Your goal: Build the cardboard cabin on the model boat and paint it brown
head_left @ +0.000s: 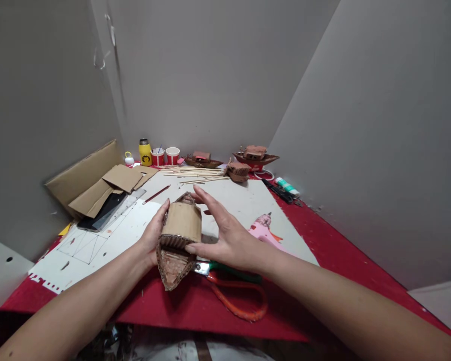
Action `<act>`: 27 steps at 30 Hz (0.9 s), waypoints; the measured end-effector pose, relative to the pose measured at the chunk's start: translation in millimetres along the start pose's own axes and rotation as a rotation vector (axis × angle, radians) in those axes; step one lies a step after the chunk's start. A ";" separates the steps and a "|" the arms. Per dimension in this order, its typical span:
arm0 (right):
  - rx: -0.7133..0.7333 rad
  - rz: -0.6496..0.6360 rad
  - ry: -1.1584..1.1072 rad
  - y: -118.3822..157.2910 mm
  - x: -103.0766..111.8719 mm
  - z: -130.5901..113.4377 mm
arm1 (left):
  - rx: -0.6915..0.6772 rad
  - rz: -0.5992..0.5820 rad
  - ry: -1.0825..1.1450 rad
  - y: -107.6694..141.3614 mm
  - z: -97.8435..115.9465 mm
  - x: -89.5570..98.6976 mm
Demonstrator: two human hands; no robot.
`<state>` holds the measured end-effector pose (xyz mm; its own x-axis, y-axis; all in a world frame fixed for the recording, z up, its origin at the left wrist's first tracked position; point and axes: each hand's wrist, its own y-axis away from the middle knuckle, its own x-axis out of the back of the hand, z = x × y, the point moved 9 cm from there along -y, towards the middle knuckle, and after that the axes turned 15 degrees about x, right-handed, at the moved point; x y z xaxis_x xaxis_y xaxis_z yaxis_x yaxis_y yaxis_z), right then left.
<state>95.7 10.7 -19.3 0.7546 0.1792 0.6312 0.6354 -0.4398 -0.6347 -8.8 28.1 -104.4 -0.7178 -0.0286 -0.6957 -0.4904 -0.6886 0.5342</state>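
corrugated cardboard boat, smooth matt roof, rough raw edges, red cloth-look worktop, matt white paper, shiny metal scissor blades, plastic-look orange handle, thin pale wood sticks, glossy yellow bottle

The left hand and right hand hold a cardboard boat; scissors lie below the right hand.

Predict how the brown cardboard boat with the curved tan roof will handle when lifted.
The boat is probably light and stiff, since its exposed edges look like corrugated card. Its pointed end may crush if pinched; the raised roof could encourage tipping.
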 end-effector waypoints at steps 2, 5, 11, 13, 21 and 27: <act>0.041 -0.027 0.041 -3.7 -1.9 -5.3 | -0.010 0.021 -0.008 -0.3 -1.3 0.5; 0.059 -0.047 0.065 -6.8 -3.4 -9.2 | -0.032 0.014 -0.033 2.5 0.1 -2.9; -0.190 0.252 -0.018 -12.8 24.6 13.7 | -0.366 0.070 -0.235 19.4 29.0 -1.8; -0.308 0.390 -0.087 -12.3 35.5 26.9 | -0.602 0.126 -0.394 31.3 42.4 -1.7; -0.505 0.494 -0.298 -13.3 22.7 40.7 | -0.906 0.204 -0.700 55.5 41.8 -22.2; -0.494 0.353 -0.483 -14.2 13.1 10.5 | -0.858 0.174 -0.466 66.0 54.1 -16.8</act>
<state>98.2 28.6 -6.7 0.9586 0.2694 0.0920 0.2828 -0.8635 -0.4177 -55.8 22.3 -31.6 -0.9588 -0.0180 -0.2835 0.0324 -0.9984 -0.0461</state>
